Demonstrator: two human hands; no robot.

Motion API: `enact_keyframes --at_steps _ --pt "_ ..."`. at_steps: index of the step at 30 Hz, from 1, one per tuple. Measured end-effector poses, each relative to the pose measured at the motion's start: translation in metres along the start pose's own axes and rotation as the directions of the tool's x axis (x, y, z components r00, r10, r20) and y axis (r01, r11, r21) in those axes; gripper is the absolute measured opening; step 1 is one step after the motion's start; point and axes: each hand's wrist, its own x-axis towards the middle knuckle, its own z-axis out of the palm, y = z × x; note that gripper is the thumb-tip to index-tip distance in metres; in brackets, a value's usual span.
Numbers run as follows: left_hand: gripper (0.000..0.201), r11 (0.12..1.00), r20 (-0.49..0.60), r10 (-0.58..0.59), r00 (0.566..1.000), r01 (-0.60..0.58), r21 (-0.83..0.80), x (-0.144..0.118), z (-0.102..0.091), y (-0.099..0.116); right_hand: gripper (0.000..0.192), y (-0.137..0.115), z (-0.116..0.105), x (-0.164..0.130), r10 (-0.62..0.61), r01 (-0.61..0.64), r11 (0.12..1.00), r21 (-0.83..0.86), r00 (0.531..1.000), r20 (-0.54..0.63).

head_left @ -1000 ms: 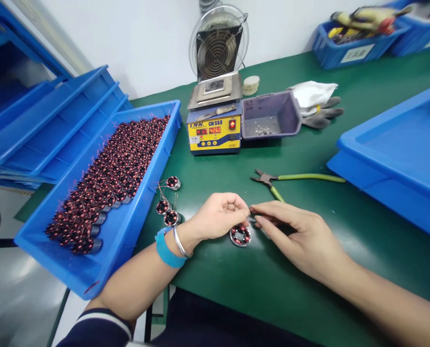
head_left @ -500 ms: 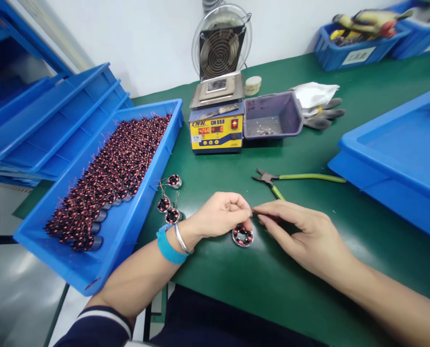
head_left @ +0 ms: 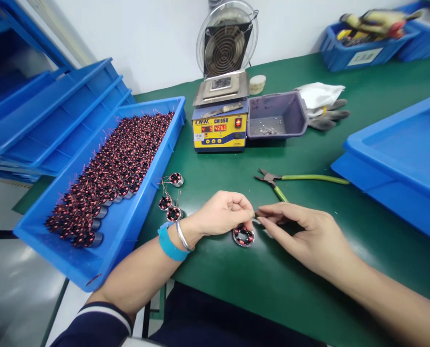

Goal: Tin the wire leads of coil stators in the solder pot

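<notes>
Head view: I'm working with both bare hands at the green table [head_left: 218,274]. My left hand [head_left: 225,213] is pressing thumb and forefinger together, the other fingers curling in; whatever they may be pinching is hidden. My right hand [head_left: 307,231] is facing it from just beside, thumb and forefinger converging. A small dark bit is showing near the right fingertips; I cannot tell whether they are closing on it.

Wound ring [head_left: 244,243], red coils in a silvery rim, is sitting directly below my left fingers, which are covering its upper edge. Cannot tell whether it is resting on the table. Bracelet [head_left: 183,237] and blue band [head_left: 169,243] are circling my left wrist.

Beyond the right hand, pliers [head_left: 268,178] with green handles are lying with their jaws apart. Left of my left hand, three wound parts are standing close together: upper part [head_left: 176,179], middle part [head_left: 165,202], lower part [head_left: 173,213]. Further left, a blue tray [head_left: 114,231] is holding a dense heap of similar parts [head_left: 121,159], wires sticking up.

Ahead, a yellow-fronted machine [head_left: 220,135] is showing lit red digits; a purple bin [head_left: 278,137] is standing beside it, a grey glove [head_left: 325,123] lying to the bin's right.
</notes>
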Motion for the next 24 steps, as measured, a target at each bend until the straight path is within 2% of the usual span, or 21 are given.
enact_keyframes --at_steps 3,8,15,18,20,22,24 --pt "0.008 1.000 0.005 0.008 1.000 -0.008 -0.008 0.000 0.000 0.000 0.017 0.000 0.001 0.000 -0.004 0.001 0.999 0.033 0.998 0.067" --pt "0.009 1.000 -0.001 0.008 1.000 -0.008 -0.013 0.000 0.000 0.000 0.014 0.004 0.001 -0.001 0.013 -0.013 1.000 0.009 1.000 -0.016" --pt "0.009 1.000 0.006 0.000 1.000 0.000 -0.019 0.000 0.000 0.000 0.013 0.003 0.001 -0.003 -0.021 0.020 1.000 0.017 1.000 0.022" --pt "0.009 1.000 0.011 -0.001 1.000 0.001 -0.004 0.001 -0.001 -0.001 0.014 0.007 0.001 -0.003 -0.146 0.144 0.986 -0.089 0.989 -0.019" --pt "0.009 1.000 0.011 -0.004 1.000 0.004 -0.001 0.001 -0.001 -0.002 0.015 0.011 0.000 -0.001 -0.292 0.278 0.940 -0.200 0.955 -0.044" --pt "0.009 1.000 0.011 -0.005 1.000 0.005 -0.002 0.001 -0.002 -0.002 0.016 0.016 -0.001 0.002 -0.423 0.400 0.868 -0.293 0.906 -0.018" --pt "0.009 1.000 0.020 -0.002 1.000 0.003 -0.005 0.001 -0.002 -0.002 0.016 0.017 -0.003 0.005 -0.468 0.452 0.832 -0.323 0.883 0.030"
